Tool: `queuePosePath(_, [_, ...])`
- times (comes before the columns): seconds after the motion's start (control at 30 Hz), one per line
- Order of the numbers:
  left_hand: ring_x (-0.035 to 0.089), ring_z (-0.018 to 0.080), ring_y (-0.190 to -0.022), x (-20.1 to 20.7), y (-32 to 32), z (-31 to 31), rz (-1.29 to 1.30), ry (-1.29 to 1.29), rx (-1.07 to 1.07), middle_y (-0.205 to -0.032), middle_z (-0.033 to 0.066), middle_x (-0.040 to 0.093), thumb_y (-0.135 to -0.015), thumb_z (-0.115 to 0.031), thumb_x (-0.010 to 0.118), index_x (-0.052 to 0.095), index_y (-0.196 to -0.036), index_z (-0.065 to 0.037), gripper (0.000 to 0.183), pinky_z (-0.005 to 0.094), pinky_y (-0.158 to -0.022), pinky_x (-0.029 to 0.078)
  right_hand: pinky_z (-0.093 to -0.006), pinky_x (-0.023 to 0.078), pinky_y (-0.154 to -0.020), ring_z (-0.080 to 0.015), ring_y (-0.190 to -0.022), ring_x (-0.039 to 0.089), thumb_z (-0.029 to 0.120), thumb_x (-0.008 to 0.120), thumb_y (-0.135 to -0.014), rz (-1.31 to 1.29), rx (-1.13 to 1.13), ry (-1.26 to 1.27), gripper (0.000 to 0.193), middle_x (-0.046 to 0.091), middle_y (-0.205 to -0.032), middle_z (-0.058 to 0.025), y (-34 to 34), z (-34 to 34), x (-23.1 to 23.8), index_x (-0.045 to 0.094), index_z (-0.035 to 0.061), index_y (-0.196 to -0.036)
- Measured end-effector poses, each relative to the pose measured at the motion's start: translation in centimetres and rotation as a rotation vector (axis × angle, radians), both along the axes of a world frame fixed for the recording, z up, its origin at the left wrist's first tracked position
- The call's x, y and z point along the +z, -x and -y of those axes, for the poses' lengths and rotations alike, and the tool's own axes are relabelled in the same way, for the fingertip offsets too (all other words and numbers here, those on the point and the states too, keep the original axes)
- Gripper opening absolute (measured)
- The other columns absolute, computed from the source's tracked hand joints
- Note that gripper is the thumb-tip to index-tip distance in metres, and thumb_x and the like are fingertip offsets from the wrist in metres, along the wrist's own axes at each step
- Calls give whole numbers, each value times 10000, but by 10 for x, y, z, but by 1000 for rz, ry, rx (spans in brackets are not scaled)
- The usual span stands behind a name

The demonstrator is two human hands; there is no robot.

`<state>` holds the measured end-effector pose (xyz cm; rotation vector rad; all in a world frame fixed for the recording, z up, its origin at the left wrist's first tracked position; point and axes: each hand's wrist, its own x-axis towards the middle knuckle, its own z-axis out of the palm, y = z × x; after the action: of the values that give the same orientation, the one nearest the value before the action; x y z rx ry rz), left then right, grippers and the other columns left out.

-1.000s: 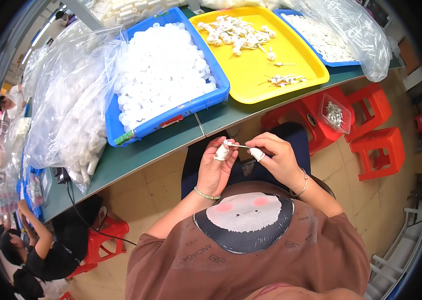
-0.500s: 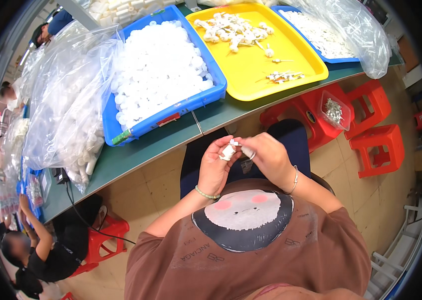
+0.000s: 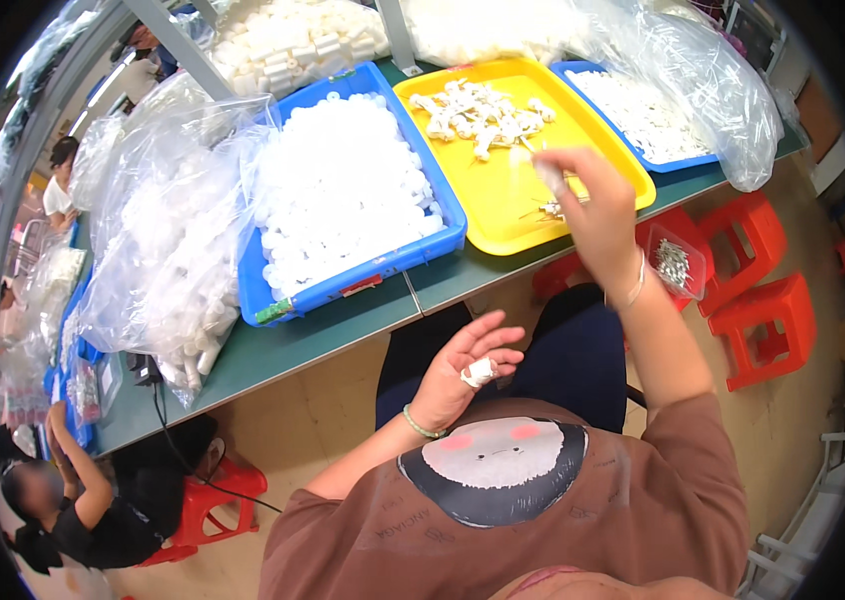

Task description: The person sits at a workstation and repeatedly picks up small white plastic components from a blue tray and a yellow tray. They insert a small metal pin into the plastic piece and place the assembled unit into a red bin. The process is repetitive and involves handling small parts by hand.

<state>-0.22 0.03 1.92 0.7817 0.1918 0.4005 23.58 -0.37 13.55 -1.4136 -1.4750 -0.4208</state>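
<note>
My left hand (image 3: 465, 372) is held palm up above my lap, its fingers spread. A white band-like piece (image 3: 480, 374) lies against its fingers; it looks like tape round a finger, though I cannot be sure. Over the yellow tray (image 3: 496, 240) reaches my right hand (image 3: 591, 205), smeared by motion, with thumb and forefinger near each other. A blurred white shape (image 3: 521, 156) shows beside its fingertips; whether they touch it, I cannot tell. White parts with thin metal pins (image 3: 483, 112) lie heaped in the tray's far part. Smaller pin pieces (image 3: 550, 210) are partly hidden under my right hand.
Left of the yellow tray stands a blue tray (image 3: 453, 238) full of white caps (image 3: 348, 180). A clear bag of white tubes (image 3: 168, 240) lies farther left. Another blue tray (image 3: 688, 165) holds small white pieces. Red stools (image 3: 768, 330) and a clear tub (image 3: 676, 262) are at the right.
My hands were together over my lap, with small white pieces between them. My right hand has moved up and right over the yellow tray; my left has lowered slightly and spread its fingers.
</note>
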Motion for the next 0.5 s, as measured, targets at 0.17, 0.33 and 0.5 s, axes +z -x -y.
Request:
queuePosePath(0.17, [584, 230, -1100, 9, 10, -5, 28, -3, 52, -1285, 165, 520, -872, -208, 655, 406, -1335, -25, 556, 345, -946, 479, -370, 428, -953, -314, -1104, 550, -19, 539, -767, 90, 2, 144, 351, 624, -1120, -152, -49, -36, 8, 599, 17, -1111])
queuePosePath(0.33, [605, 237, -1050, 97, 44, -52, 42, -720, 347, -1175, 157, 584, -868, -188, 661, 542, -1202, -5, 398, 368, -937, 474, -319, 442, -895, -262, -1031, 591, 12, 546, -835, -137, -46, 156, 237, 629, -1066, -139, -28, 17, 1, 608, -3, -1064])
queuePosePath(0.5, [419, 400, -1241, 150, 25, -139, -616, -1843, 544, -1353, 211, 444, -865, -247, 609, 524, -1283, -91, 454, 394, -1034, 350, -306, 447, -866, -244, -975, 601, 5, 558, -826, -262, -81, 153, 230, 626, -1027, -127, -22, 32, -26, 603, -8, -1052])
